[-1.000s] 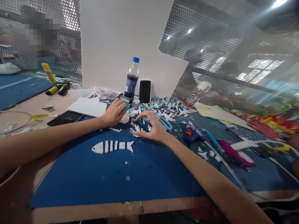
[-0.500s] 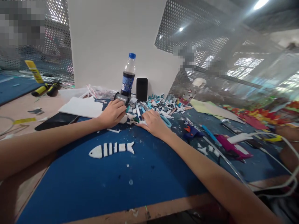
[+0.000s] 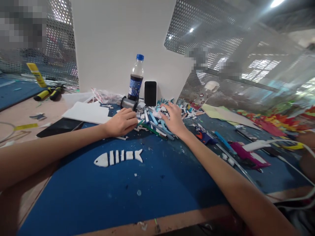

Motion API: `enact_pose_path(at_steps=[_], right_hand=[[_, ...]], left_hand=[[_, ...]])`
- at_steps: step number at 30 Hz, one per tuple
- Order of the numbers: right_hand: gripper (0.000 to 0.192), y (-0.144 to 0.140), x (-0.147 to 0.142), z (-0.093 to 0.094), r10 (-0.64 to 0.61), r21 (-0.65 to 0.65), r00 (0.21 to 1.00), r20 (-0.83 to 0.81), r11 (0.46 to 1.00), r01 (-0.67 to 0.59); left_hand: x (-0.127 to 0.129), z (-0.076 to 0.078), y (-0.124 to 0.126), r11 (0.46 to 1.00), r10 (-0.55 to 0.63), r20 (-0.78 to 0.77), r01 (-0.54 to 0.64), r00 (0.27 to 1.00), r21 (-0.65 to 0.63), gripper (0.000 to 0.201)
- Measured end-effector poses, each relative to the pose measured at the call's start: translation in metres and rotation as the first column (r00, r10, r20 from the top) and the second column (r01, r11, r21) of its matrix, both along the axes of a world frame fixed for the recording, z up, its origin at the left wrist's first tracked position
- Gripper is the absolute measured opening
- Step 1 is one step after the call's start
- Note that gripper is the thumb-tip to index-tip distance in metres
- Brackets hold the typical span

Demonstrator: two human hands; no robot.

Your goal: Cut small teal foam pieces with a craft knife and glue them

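My left hand (image 3: 121, 122) rests as a fist at the far edge of the blue cutting mat (image 3: 147, 183), shut on a small green-tipped tool (image 3: 140, 122) that pokes out by the fingers. My right hand (image 3: 173, 119) lies open with fingers spread on a pile of blue and white scraps (image 3: 157, 116) and long strips. A white fish (image 3: 118, 156), laid out from several cut pieces, sits on the mat nearer to me, apart from both hands.
Behind the pile stand a cola bottle (image 3: 135, 80), a black phone (image 3: 150, 93) and a dark spool (image 3: 128, 103). A white sheet (image 3: 86, 112) and a black tablet (image 3: 59, 126) lie left. A glue gun (image 3: 204, 137), cables and a pink tool (image 3: 243, 154) lie right.
My right hand has lifted off the scraps near the mat and moved farther back and right onto the pile, fingers spreading. The left hand has barely moved.
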State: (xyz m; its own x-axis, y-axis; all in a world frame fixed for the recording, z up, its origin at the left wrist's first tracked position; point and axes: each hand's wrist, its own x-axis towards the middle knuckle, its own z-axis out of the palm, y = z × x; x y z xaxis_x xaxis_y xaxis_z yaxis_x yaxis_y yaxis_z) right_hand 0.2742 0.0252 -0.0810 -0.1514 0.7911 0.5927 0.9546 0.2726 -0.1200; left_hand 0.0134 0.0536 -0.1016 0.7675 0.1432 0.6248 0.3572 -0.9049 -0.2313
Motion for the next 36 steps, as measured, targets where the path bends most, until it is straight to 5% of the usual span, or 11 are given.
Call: enact_pose_path(at_steps=[5, 8, 12, 18, 23, 36], right_hand=[[0.040, -0.010, -0.012, -0.014, -0.066, 0.142, 0.996, -0.063, 0.987, 0.075], [0.034, -0.029, -0.028, -0.006, 0.127, 0.252, 0.986, 0.104, 0.956, -0.150], [0.017, -0.046, -0.041, 0.003, 0.344, 0.173, 0.826, 0.447, 0.872, -0.457], [0.010, -0.046, -0.041, -0.003, 0.380, 0.129, 0.770, 0.512, 0.853, -0.507], [0.018, -0.044, -0.040, -0.008, 0.429, 0.017, 0.771, 0.470, 0.869, -0.494], [0.024, -0.040, -0.031, -0.013, 0.497, -0.116, 0.759, 0.421, 0.859, -0.498]], left_hand=[[0.001, -0.003, 0.004, 0.999, 0.001, 0.036, 0.000, 0.999, -0.035, 0.025], [0.000, -0.004, 0.004, 0.995, 0.040, 0.080, -0.033, 0.996, -0.096, 0.024], [-0.002, -0.001, 0.000, 0.978, 0.032, 0.178, 0.006, 0.984, -0.207, 0.040], [-0.001, 0.003, -0.006, 0.934, -0.014, 0.313, 0.124, 0.950, -0.335, 0.041], [0.002, 0.000, -0.004, 0.985, 0.022, 0.146, 0.003, 0.989, -0.173, 0.024], [-0.001, 0.003, -0.003, 0.992, -0.001, 0.142, -0.017, 0.990, 0.125, 0.018]])
